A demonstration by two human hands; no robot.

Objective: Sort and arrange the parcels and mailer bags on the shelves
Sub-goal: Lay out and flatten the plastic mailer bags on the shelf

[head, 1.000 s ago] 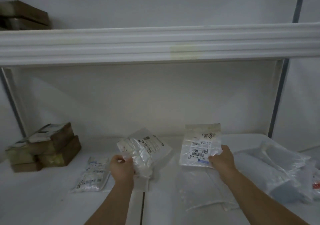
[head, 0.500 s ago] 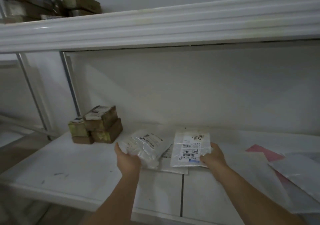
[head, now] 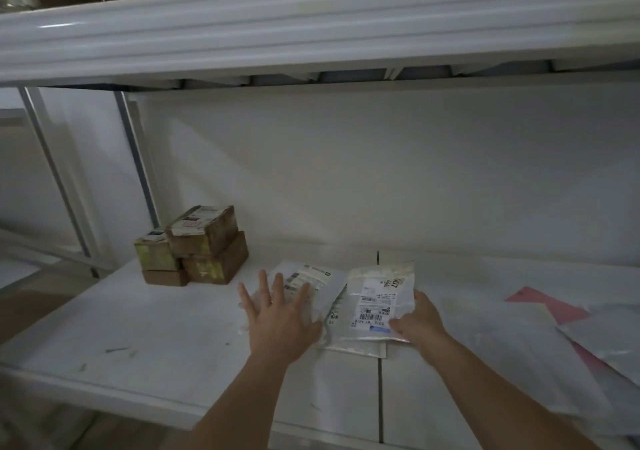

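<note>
The crinkled clear plastic mailer bag (head: 304, 285) was pressed flat by the left hand (head: 278, 314), fingers spread; the white labelled mailer bag (head: 381, 302) was pinched by the right hand (head: 417, 321) and could have slid off the overlapped pile near the shelf (head: 145, 342) front edge.

The left hand (head: 280, 318) reaches forward flat with fingers spread; the right hand (head: 417, 321) is curled, thumb pinching inward.

A grey metal upright (head: 136, 158) stands at the left of the frame, with brown floor (head: 27, 307) showing at lower left.
</note>
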